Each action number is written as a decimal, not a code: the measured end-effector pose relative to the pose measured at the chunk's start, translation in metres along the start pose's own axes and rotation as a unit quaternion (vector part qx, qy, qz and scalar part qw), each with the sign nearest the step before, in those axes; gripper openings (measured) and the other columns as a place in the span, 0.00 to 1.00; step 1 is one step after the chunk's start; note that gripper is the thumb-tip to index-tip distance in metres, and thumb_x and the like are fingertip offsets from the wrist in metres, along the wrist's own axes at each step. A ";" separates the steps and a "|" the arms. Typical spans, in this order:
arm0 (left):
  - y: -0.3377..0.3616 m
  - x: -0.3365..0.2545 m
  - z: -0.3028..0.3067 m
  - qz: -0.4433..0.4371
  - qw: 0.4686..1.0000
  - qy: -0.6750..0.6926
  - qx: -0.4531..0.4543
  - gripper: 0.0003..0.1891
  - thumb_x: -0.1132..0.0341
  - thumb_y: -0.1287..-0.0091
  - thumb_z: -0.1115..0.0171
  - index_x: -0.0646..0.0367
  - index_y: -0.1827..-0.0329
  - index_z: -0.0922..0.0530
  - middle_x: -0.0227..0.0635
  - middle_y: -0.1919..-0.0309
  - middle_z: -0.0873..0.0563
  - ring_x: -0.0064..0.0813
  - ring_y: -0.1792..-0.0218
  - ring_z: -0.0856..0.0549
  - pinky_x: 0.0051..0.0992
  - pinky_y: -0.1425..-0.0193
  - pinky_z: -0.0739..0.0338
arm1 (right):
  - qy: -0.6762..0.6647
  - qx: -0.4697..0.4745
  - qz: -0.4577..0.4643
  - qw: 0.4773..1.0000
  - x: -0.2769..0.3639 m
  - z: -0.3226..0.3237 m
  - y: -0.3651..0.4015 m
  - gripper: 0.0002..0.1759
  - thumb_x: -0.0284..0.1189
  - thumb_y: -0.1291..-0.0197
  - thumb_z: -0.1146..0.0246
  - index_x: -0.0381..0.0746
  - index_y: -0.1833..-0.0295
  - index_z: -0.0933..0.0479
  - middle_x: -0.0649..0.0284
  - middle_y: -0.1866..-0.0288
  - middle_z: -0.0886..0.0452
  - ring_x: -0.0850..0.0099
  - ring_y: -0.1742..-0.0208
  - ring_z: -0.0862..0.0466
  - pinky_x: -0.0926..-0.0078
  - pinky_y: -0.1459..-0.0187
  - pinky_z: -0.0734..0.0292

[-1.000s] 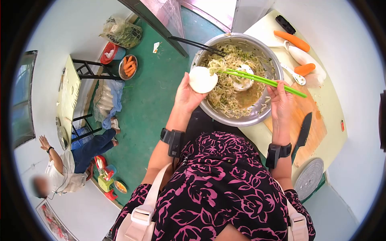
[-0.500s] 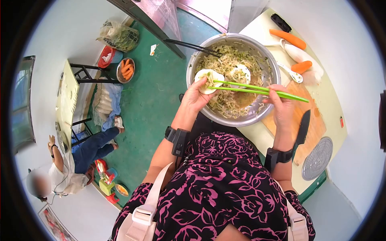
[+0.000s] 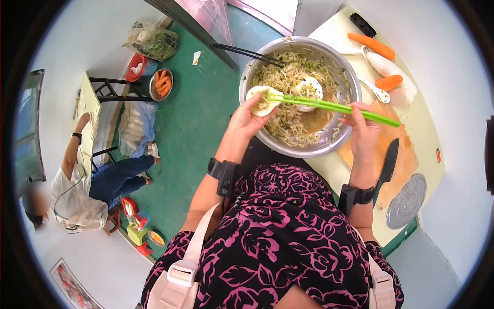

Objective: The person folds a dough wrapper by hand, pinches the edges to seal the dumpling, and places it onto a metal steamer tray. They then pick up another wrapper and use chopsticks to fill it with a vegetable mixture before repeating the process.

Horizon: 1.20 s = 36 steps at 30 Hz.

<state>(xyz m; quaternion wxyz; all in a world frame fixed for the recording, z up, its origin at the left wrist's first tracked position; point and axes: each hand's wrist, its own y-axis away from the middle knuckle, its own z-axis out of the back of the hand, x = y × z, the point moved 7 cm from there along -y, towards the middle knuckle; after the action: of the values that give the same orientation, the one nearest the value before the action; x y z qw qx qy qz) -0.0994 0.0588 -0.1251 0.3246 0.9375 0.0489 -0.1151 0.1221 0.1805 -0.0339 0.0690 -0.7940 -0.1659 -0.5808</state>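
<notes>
My left hand (image 3: 246,122) cups a round white dough wrapper (image 3: 260,100) over the left rim of a steel bowl (image 3: 329,147). A little shredded filling lies on the wrapper. My right hand (image 3: 363,129) grips a pair of green chopsticks (image 3: 334,106) that reach left across the bowl, tips touching the wrapper. The bowl holds shredded vegetable filling (image 3: 288,116) and a white spoon or small dish (image 3: 310,87) in the middle.
A wooden cutting board (image 3: 399,154) carries a black knife (image 3: 387,167). Behind it lie carrots (image 3: 371,45), a white radish (image 3: 386,67) and a spoon (image 3: 375,91). A round metal rack (image 3: 406,202) sits near the table's corner. Another person (image 3: 87,190) sits at the left by a small table (image 3: 87,110).
The chopsticks carried filling from the bowl onto the wrapper, and my left hand tipped the wrapper towards the bowl. The seated person at the left reached an arm up to the small table.
</notes>
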 end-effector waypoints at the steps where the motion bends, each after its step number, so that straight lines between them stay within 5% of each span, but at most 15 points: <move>1: 0.000 -0.004 0.004 -0.004 1.000 0.001 -0.002 0.16 0.68 0.38 0.48 0.62 0.48 0.34 0.46 0.50 0.27 0.41 0.49 0.25 0.43 0.50 0.26 | -0.014 -0.009 0.003 1.000 0.006 0.004 -0.001 0.06 0.23 0.44 0.45 0.37 0.61 0.25 0.63 0.63 0.24 0.77 0.68 0.23 0.81 0.71 0.22; 8: 0.015 -0.039 0.011 -0.044 0.998 0.003 -0.034 0.18 0.70 0.40 0.47 0.63 0.47 0.35 0.46 0.50 0.27 0.44 0.49 0.26 0.44 0.50 0.26 | 0.215 0.186 -0.004 0.959 -0.011 0.004 0.002 0.07 0.19 0.47 0.44 0.36 0.62 0.24 0.63 0.63 0.25 0.79 0.68 0.24 0.87 0.72 0.28; 11: 0.016 -0.039 0.014 -0.046 0.998 0.000 -0.043 0.17 0.69 0.39 0.48 0.64 0.47 0.35 0.47 0.50 0.28 0.45 0.48 0.26 0.44 0.50 0.26 | 0.265 0.213 0.089 0.936 -0.020 -0.008 0.002 0.06 0.20 0.46 0.44 0.35 0.62 0.24 0.63 0.64 0.25 0.79 0.69 0.24 0.87 0.70 0.27; 14: 0.016 -0.033 0.014 -0.038 0.998 0.000 -0.047 0.17 0.68 0.38 0.49 0.63 0.47 0.35 0.46 0.49 0.28 0.45 0.48 0.27 0.44 0.49 0.27 | 0.100 0.078 -0.004 0.992 -0.049 0.012 -0.002 0.05 0.21 0.45 0.43 0.34 0.62 0.25 0.62 0.64 0.24 0.79 0.69 0.24 0.86 0.68 0.26; 18: 0.016 -0.029 0.018 -0.030 0.999 -0.003 -0.044 0.17 0.68 0.38 0.49 0.62 0.47 0.34 0.45 0.49 0.28 0.44 0.47 0.28 0.43 0.48 0.28 | 0.047 0.001 -0.071 0.996 -0.070 0.023 0.000 0.05 0.22 0.45 0.43 0.34 0.63 0.25 0.63 0.65 0.25 0.79 0.69 0.23 0.85 0.68 0.25; 23: 0.020 -0.037 0.020 -0.042 0.997 0.000 -0.058 0.16 0.68 0.38 0.49 0.62 0.47 0.33 0.44 0.49 0.27 0.44 0.47 0.27 0.43 0.48 0.28 | 0.104 0.045 -0.044 0.993 -0.054 0.021 0.006 0.05 0.20 0.46 0.44 0.36 0.63 0.24 0.64 0.65 0.24 0.80 0.69 0.24 0.85 0.70 0.25; 29: 0.020 -0.036 0.020 -0.033 0.998 -0.002 -0.043 0.16 0.68 0.38 0.49 0.61 0.48 0.33 0.44 0.49 0.27 0.44 0.47 0.27 0.43 0.48 0.28 | 0.268 0.180 0.110 0.940 0.001 -0.009 0.006 0.07 0.17 0.50 0.42 0.37 0.65 0.23 0.63 0.65 0.24 0.78 0.69 0.24 0.84 0.70 0.27; 36: 0.017 -0.032 0.017 -0.032 0.999 0.003 -0.037 0.16 0.68 0.39 0.48 0.61 0.48 0.33 0.44 0.48 0.28 0.44 0.47 0.28 0.44 0.47 0.28 | 0.150 0.137 0.053 0.978 -0.049 -0.006 -0.006 0.05 0.19 0.48 0.42 0.35 0.64 0.24 0.63 0.65 0.23 0.76 0.67 0.23 0.83 0.67 0.25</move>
<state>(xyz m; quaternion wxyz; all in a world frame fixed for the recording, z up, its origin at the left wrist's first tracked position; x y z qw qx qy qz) -0.1302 0.0347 -0.1199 0.3556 0.9231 0.0837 -0.1204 0.1007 0.1755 -0.0790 0.2321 -0.6887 -0.1893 -0.6603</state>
